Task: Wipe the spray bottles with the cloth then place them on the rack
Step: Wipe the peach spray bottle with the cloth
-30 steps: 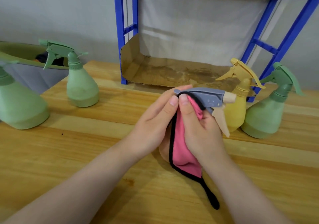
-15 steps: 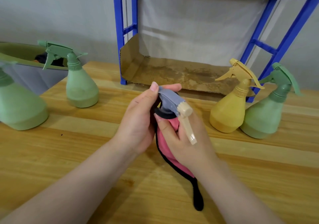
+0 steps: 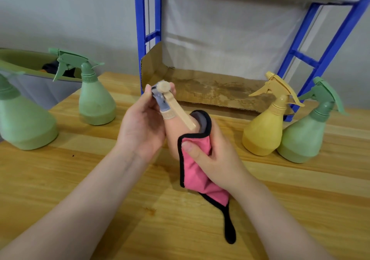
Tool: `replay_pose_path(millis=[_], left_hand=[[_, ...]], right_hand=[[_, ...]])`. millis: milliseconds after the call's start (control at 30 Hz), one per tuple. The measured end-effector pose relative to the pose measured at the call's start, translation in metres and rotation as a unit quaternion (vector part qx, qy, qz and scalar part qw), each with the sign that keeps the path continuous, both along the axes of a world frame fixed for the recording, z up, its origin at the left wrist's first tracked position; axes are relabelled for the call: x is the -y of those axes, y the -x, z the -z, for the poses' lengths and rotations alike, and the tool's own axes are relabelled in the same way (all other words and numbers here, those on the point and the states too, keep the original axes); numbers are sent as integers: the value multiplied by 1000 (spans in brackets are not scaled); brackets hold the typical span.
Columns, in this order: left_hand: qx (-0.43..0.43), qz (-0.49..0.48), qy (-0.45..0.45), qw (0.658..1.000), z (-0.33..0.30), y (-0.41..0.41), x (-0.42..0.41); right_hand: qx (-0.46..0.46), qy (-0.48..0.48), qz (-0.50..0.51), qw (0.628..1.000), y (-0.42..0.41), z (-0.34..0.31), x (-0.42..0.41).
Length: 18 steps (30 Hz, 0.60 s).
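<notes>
A peach spray bottle [image 3: 172,133] with a grey head and beige trigger is in the middle of the view, above the wooden table [image 3: 100,179], its nozzle turned toward me. My left hand [image 3: 142,127] grips its spray head. My right hand [image 3: 212,155] holds a pink cloth with black trim [image 3: 198,171] wrapped against the bottle's body. The blue rack [image 3: 148,31] stands behind, with a cardboard liner [image 3: 210,87] on its lowest shelf.
Two green spray bottles [image 3: 94,97] [image 3: 22,123] stand at the left. A yellow bottle [image 3: 266,123] and a green bottle [image 3: 306,131] stand at the right by the rack's leg. A green-rimmed bin [image 3: 26,63] sits at the far left.
The bottle has turned so its nozzle faces me. My right hand with the cloth slid down from the spray head to the body, and my left hand took hold of the head.
</notes>
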<state>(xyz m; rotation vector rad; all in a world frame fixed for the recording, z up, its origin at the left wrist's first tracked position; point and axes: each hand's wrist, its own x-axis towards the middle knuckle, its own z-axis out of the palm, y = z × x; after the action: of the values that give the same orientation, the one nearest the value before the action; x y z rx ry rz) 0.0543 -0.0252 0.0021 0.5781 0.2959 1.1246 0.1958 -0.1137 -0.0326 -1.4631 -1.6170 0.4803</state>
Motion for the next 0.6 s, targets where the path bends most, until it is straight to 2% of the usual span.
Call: replay_pose_path(millis=[200,300,467,600], left_hand=[[56,11,43,997,0,11,-11],[56,13,44,997,-1,10,-11],[-43,-44,-23,998,-2,2,-6],[-111,-60,-47,991,-3,-4,-1]], right_hand=[[-47,43,-41,997,-7,5,-1],[-37,63,-38,997,-9,3,-1],[-15,56,16,998,-2,2,0],[-55,31,40,997,1,3,0]])
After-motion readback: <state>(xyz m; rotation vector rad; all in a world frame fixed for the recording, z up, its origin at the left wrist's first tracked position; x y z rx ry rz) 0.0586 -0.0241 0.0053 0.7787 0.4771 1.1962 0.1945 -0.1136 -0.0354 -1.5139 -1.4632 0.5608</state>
